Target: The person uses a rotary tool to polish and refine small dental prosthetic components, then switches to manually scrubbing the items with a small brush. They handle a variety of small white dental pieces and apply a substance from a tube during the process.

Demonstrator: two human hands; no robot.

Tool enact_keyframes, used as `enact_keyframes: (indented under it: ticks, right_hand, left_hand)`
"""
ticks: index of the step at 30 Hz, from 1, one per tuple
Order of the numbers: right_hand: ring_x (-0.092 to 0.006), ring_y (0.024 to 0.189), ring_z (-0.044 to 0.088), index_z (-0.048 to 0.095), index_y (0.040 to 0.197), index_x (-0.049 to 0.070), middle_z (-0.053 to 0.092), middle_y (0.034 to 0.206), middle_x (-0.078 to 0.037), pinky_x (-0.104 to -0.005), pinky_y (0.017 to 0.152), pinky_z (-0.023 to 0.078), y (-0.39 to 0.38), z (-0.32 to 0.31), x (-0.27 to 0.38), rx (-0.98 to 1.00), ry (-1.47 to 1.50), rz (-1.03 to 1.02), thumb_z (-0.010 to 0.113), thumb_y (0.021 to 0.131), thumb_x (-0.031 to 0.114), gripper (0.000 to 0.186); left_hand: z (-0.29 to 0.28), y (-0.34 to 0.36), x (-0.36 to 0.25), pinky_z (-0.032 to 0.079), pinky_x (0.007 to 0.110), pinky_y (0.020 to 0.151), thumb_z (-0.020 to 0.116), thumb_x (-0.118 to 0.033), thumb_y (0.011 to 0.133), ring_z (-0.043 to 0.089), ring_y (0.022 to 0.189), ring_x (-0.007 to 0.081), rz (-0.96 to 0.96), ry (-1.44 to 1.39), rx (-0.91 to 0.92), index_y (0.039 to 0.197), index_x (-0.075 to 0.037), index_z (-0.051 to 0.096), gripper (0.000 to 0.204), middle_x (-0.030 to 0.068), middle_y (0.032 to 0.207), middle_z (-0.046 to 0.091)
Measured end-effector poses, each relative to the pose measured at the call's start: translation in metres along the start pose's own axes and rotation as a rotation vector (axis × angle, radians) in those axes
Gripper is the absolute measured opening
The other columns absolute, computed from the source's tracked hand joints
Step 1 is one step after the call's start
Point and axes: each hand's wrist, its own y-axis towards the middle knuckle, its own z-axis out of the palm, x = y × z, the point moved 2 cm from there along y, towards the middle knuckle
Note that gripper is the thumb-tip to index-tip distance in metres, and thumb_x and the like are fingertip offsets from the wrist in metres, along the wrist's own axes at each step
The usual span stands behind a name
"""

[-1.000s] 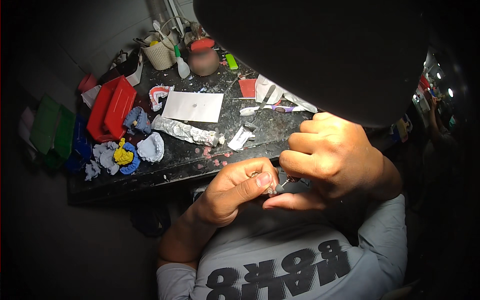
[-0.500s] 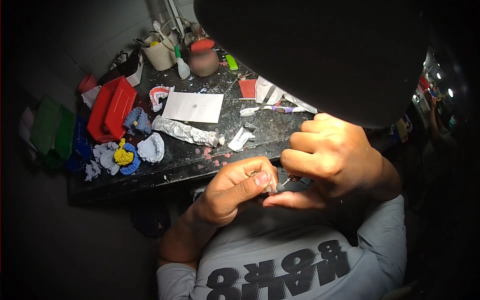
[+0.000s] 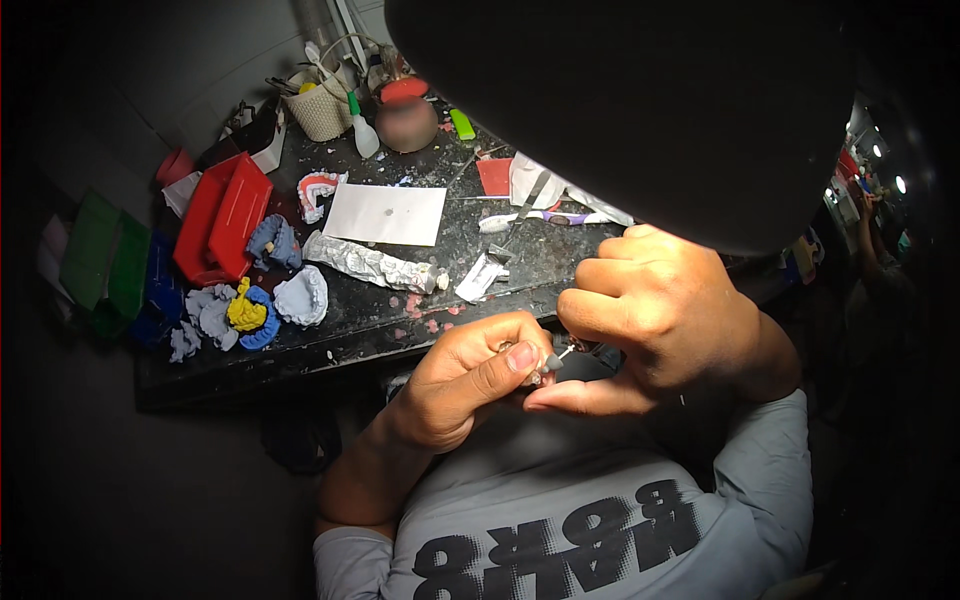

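Right hand point(image 3: 655, 320) lower; two hands.

**A dental technician's workshop bench**

This looks like a small dental laboratory or workshop. The dark, speckled tabletop point(image 3: 500, 250) is cluttered with plaster jaw casts point(image 3: 300, 296) in grey-blue and white, one beside a yellow impression piece point(image 3: 245, 310), and a pink-and-white denture model point(image 3: 318, 190) lies farther back. Red plastic trays point(image 3: 222, 218) sit on the left of the tabletop, with green bins point(image 3: 105, 255) off its left edge. A squeezed metal tube point(image 3: 372, 265), a sheet of white paper point(image 3: 385, 214), a small squeeze bottle point(image 3: 363, 132) and a woven basket of tools point(image 3: 318, 110) add to the working mess. Pink wax-like crumbs point(image 3: 425, 308) dot the front edge.
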Motion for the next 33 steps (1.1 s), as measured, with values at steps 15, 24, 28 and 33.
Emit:
enact_keyframes:
  ticks: [15, 24, 28, 33]
  right_hand:
    - [-0.0255, 0.076, 0.068, 0.071, 0.098, 0.001, 0.069, 0.085, -0.012, -0.0331, 0.069, 0.054, 0.005, -0.014, -0.066, -0.199, 0.029, 0.127, 0.083, 0.08, 0.034, 0.04]
    - [-0.0291, 0.081, 0.068, 0.071, 0.095, 0.0, 0.069, 0.087, -0.014, -0.0366, 0.074, 0.054, -0.009, 0.015, -0.126, -0.378, 0.001, 0.394, 0.081, 0.081, 0.029, 0.034]
    - [-0.0307, 0.083, 0.068, 0.071, 0.094, 0.0, 0.069, 0.088, -0.015, -0.0381, 0.076, 0.054, -0.006, 0.023, -0.133, -0.454, 0.018, 0.383, 0.08, 0.081, 0.027, 0.032]
    - [-0.0327, 0.085, 0.067, 0.07, 0.092, -0.001, 0.07, 0.089, -0.016, -0.0401, 0.078, 0.054, -0.007, 0.031, -0.131, -0.524, 0.041, 0.314, 0.078, 0.082, 0.025, 0.028]
  left_hand:
    - [-0.021, 0.011, 0.007, 0.035, 0.021, 0.061, 0.047, -0.021, 0.106, 0.04, 0.068, 0.0072, 0.046, -0.198, -0.001, 0.099, 0.003, 0.059, 0.028, 0.0055, 0.088, 0.057]
    - [-0.025, 0.015, 0.006, 0.04, 0.028, 0.063, 0.051, -0.015, 0.103, 0.05, 0.067, 0.0135, 0.221, -0.106, -0.239, 0.107, 0.005, 0.061, 0.022, 0.008, 0.085, 0.058]
    - [-0.024, 0.017, 0.007, 0.043, 0.029, 0.065, 0.052, -0.013, 0.103, 0.054, 0.069, 0.0143, 0.261, -0.056, -0.256, 0.109, 0.004, 0.061, 0.02, 0.0091, 0.088, 0.061]
    - [-0.025, 0.017, 0.009, 0.046, 0.028, 0.068, 0.054, -0.008, 0.103, 0.057, 0.073, 0.014, 0.341, -0.015, -0.328, 0.112, 0.005, 0.062, 0.018, 0.0114, 0.093, 0.064]
